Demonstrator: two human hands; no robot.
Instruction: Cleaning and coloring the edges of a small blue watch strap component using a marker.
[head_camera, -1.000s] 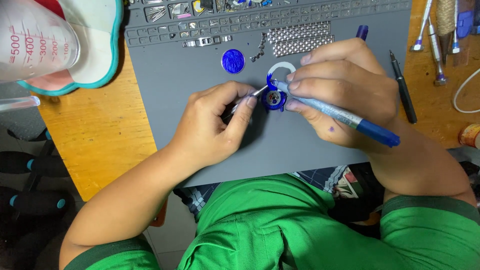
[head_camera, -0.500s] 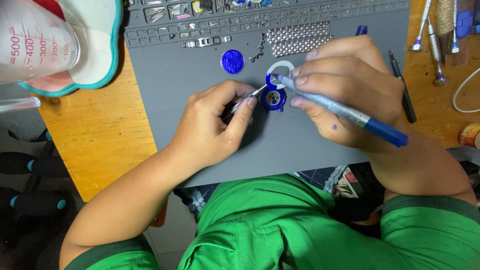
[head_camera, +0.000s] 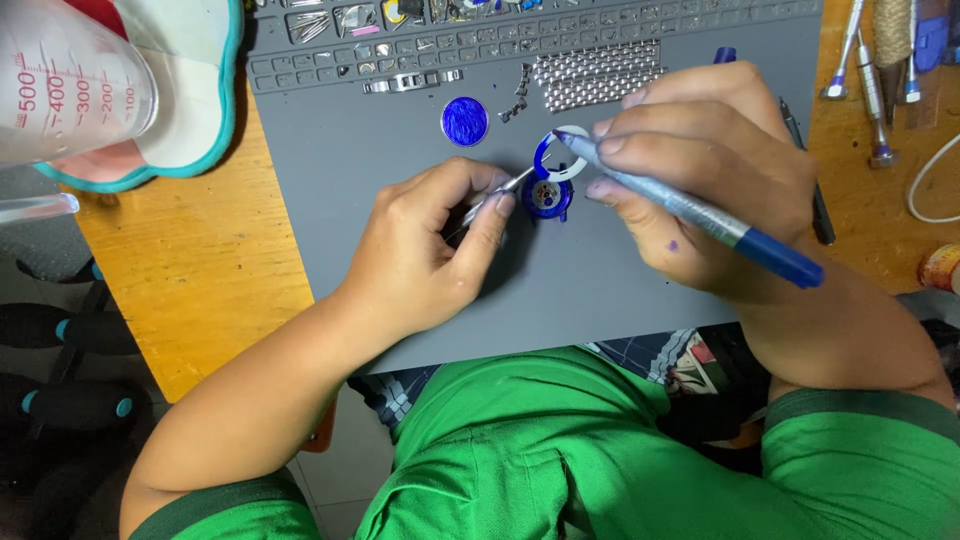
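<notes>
While the left hand pinches thin metal tweezers between thumb and forefinger, their tip meets a small round blue watch case lying on a grey work mat. The right hand has its fingers closed around a blue-ended pen tool, whose point lifts a blue ring just above the case, over a white ring on the mat. A round blue disc lies alone on the mat, up and left of the case. Near it sit loose metal links and a strip of silver mesh band; small parts fill the moulded tray slots along the mat's far edge. At the top left stands a clear measuring jug with red markings, on a white pad edged in teal. Screwdrivers lie at the top right. Under the mat is an orange wooden counter. Green trousers fill the foreground.
</notes>
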